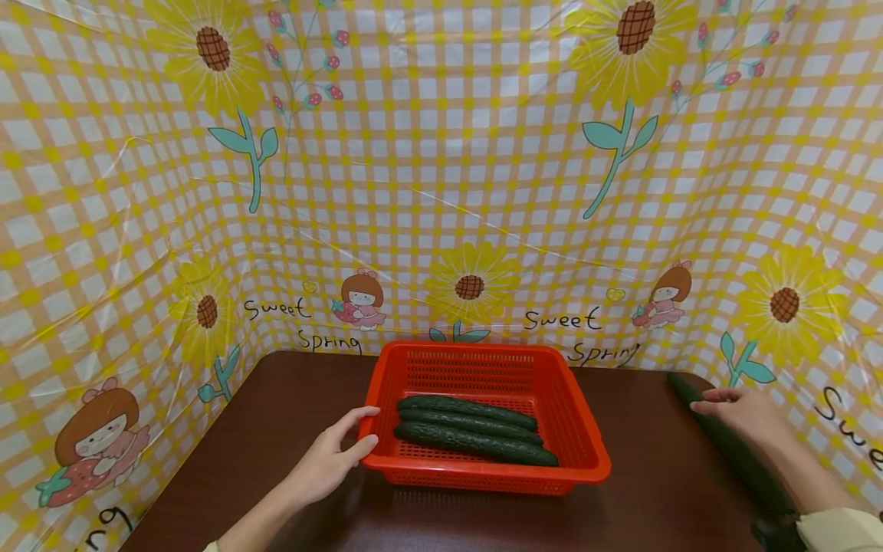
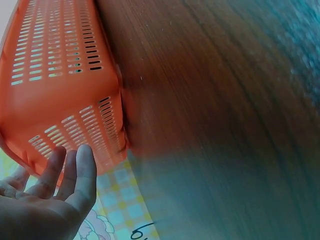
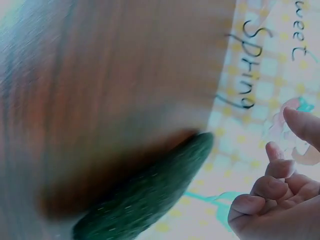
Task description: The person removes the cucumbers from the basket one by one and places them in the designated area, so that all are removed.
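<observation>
Dark green and bumpy, 1 loose cucumber (image 1: 731, 448) lies slantwise on the table at the right side, its far tip close to the checked cloth and its near end by the right sleeve (image 1: 841, 530). Just over it is the right hand (image 1: 748, 418), thumb and index finger reaching forward with a gap between them; the right wrist view shows the other fingers loosely bent, holding nothing, and the cucumber apart from them. Well to the left of that, near the middle of the table, stands the red plastic basket (image 1: 483, 466), upright, with slotted walls and a broad rim. Inside, on its floor, 3 cucumbers (image 1: 469, 427) lie side by side, roughly lengthwise, the front 1 reaching furthest to the right. At the basket's left side the left hand (image 1: 320, 464) grips the rim: thumb and index finger are at the edge, while the left wrist view shows 3 fingers outside, below the rim, against the slotted wall. Beneath everything is the dark brown, wood-grained table (image 1: 648, 429). Around it rises the checked cloth (image 1: 441, 153) in yellow, peach and white, creased in places, printed with sunflowers, strawberries, small cartoon girls and the words "Sweet Spring".
</observation>
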{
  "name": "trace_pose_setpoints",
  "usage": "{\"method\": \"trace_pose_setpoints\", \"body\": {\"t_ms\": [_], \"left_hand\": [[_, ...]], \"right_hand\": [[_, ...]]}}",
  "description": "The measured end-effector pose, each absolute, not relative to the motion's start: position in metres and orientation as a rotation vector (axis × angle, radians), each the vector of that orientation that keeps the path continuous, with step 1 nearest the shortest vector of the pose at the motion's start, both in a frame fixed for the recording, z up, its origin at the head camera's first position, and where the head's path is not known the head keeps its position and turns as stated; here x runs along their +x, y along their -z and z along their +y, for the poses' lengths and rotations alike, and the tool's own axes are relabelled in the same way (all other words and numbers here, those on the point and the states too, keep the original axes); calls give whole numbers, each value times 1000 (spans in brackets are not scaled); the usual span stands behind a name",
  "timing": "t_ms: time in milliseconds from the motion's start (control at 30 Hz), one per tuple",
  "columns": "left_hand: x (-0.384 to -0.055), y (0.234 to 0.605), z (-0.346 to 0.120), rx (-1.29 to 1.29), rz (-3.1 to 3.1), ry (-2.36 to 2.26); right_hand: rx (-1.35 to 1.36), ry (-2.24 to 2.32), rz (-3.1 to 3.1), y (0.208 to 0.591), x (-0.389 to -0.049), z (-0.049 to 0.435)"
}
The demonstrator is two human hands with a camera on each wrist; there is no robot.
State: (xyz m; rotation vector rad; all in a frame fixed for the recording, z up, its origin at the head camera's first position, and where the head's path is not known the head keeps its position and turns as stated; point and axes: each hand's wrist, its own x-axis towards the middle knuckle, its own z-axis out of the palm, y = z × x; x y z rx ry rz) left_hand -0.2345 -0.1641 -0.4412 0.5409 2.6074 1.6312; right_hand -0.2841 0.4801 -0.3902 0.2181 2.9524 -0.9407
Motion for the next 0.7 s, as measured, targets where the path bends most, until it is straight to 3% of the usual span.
{"method": "trace_pose_setpoints", "body": {"t_ms": [700], "left_hand": [[-235,443,-164,539,2598,-1635]], "right_hand": [[-71,896,3176,348,-299,399]]}}
